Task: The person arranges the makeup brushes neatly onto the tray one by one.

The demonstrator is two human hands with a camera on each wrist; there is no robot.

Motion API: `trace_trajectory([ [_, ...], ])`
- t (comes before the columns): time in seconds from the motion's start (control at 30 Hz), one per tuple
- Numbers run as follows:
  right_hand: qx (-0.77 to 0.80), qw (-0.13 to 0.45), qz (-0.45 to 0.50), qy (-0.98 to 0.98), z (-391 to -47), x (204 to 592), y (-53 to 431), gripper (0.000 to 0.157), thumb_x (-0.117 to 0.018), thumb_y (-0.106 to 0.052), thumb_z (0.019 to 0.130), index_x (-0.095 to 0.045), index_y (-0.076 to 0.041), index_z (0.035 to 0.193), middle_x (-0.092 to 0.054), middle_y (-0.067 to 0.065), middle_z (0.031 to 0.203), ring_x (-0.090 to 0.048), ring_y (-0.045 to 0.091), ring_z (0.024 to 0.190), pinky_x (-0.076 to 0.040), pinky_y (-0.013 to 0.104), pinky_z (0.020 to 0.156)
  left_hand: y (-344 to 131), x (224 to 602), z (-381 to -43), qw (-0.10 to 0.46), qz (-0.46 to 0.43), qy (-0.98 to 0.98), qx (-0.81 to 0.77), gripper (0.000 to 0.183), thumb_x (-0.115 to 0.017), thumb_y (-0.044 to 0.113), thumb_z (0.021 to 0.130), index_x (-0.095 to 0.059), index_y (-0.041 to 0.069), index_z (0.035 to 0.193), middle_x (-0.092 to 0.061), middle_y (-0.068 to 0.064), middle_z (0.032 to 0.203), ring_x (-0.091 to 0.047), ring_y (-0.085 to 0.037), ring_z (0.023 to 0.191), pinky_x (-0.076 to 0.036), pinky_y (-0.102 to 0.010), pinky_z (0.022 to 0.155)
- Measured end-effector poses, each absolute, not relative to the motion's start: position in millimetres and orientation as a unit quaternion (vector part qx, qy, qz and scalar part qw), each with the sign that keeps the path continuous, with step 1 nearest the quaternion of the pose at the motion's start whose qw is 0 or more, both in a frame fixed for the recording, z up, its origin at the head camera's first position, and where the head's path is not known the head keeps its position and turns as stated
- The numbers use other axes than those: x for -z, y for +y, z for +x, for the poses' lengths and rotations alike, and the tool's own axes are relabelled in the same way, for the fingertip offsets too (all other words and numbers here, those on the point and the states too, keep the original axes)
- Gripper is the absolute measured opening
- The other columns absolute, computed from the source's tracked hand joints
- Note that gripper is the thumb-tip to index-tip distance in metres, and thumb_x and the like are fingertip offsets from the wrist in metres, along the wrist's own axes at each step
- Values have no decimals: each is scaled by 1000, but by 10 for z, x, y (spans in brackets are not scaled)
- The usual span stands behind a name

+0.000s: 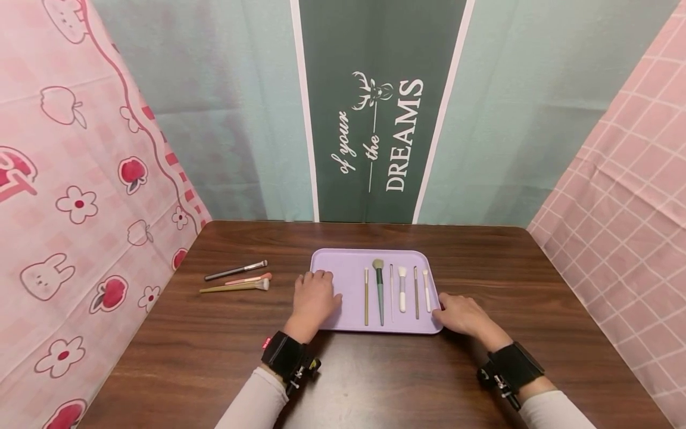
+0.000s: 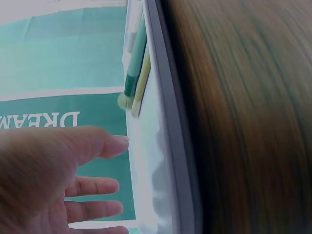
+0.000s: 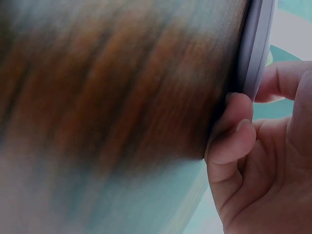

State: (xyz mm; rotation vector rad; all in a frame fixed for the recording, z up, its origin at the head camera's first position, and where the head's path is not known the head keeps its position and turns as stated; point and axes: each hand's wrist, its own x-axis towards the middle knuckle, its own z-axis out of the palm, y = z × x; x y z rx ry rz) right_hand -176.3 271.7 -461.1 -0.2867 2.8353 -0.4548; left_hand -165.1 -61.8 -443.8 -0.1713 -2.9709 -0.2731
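A lilac tray (image 1: 351, 295) lies on the table, with several makeup brushes side by side on its middle and right part. Among them are a green brush (image 1: 380, 292) with a full head and a white-handled brush (image 1: 402, 292). My left hand (image 1: 315, 299) is over the tray's left edge; in the left wrist view its thumb and fingers (image 2: 95, 210) are extended, holding nothing. At the near right corner my right hand (image 1: 462, 314) pinches the tray rim (image 3: 258, 44), its fingers (image 3: 234, 141) curled at the edge.
Left of the tray, three more makeup brushes lie on the wooden table (image 1: 214, 345): a dark one (image 1: 236, 271), a pink one (image 1: 248, 279) and a gold-handled one (image 1: 233, 287). Printed cloths (image 1: 225, 119) stand behind and at both sides.
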Motion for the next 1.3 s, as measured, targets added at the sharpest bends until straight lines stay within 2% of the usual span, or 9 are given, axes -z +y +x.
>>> trace_trajectory([
  [0.47, 155, 125, -99, 975, -1768, 4607, 2724, 25, -61, -26, 91, -62, -4, 104, -59, 3, 83, -53, 23, 72, -41, 36, 62, -1186, 4394, -1587, 72, -35, -993, 92, 51, -77, 37, 88, -65, 4, 125, -65, -18, 126, -55, -41, 120, -38, -61, 104],
  [0.8, 151, 124, -99, 976, -1771, 4613, 2711, 25, -61, -26, 90, -62, -6, 103, -61, 5, 85, -53, 23, 73, -42, 38, 62, -1507, 4395, -1546, 74, -27, -993, 84, 52, -77, 34, 88, -64, -1, 124, -63, -23, 127, -55, -44, 122, -37, -63, 107],
  [1.07, 145, 120, -97, 977, -1772, 4619, 2714, 22, -61, -27, 89, -61, -8, 99, -63, 6, 86, -54, 24, 73, -43, 39, 62, -1817, 4408, -1557, 80, -38, -993, 83, 50, -77, 32, 89, -63, -3, 123, -62, -24, 125, -55, -44, 118, -43, -59, 101],
  [1.3, 144, 121, -95, 977, -1762, 4605, 2707, 21, -62, -26, 89, -62, -8, 99, -63, 5, 86, -54, 24, 74, -44, 39, 63, -2070, 4432, -1517, 96, -43, -990, 96, 44, -77, 26, 88, -63, -3, 118, -62, -25, 117, -55, -45, 109, -45, -62, 91],
])
